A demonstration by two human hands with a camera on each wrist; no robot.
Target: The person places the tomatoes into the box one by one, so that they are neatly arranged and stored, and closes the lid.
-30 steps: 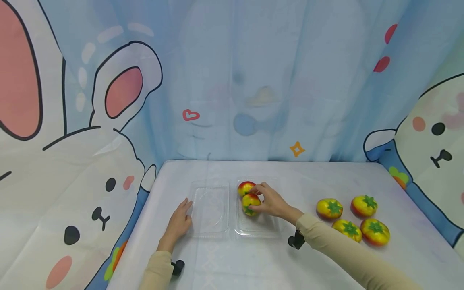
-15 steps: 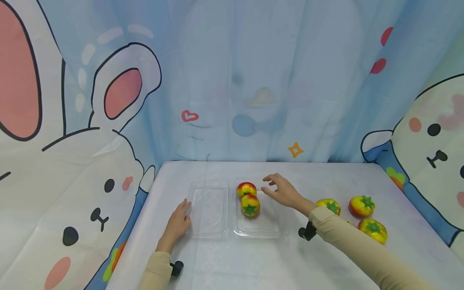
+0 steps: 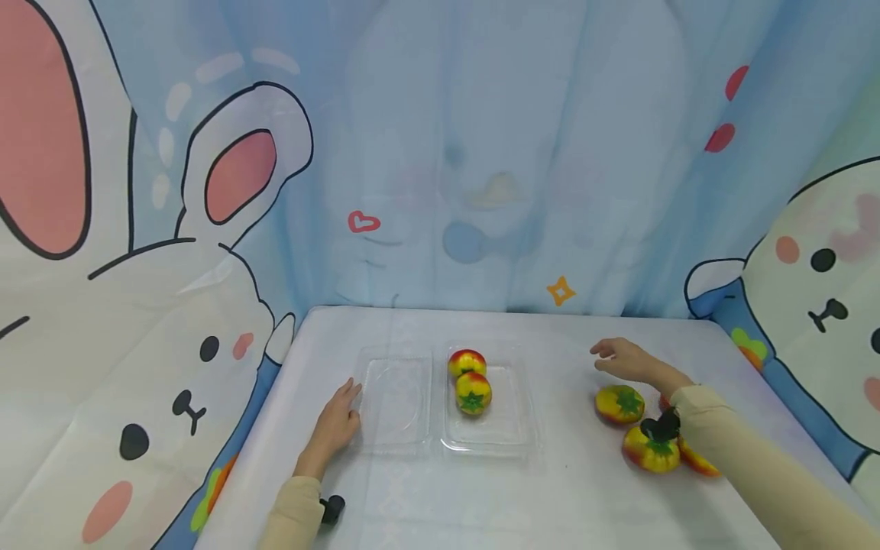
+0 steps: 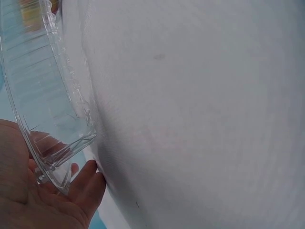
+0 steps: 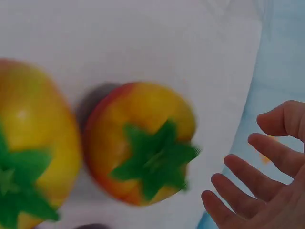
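One white-covered table (image 3: 495, 496) bears the lot. On it lies a clear plastic container (image 3: 399, 397), spread into two halves side by side. Judged light, thin-walled and springy, apt to slide or crease; best held by the rim, near a corner. Left hand (image 3: 334, 418) is at the left half's outer edge, fingers extended and touching it. Right hand (image 3: 626, 360) hangs just beyond the loose fruits, thumb well apart from the spread fingers, holding nothing.

Two red-and-yellow boxed fruits (image 3: 473, 396) sit in the right half, toward its left wall, close together. Loose fruits (image 3: 620, 403) lie grouped at right; the right sleeve (image 3: 749, 458) hides some, so no sure count. Estimate: light, fairly firm, smooth and somewhat slippery, inclined to roll; take round the widest part, thumb opposing fingers. Smallest item: green star-shaped leaves (image 5: 155, 160), probably thin, a poor handle.

Change against half a second ago: right hand was just beside the container's right half; now well apart from it, near the loose fruits. Left hand and boxed fruits unchanged.
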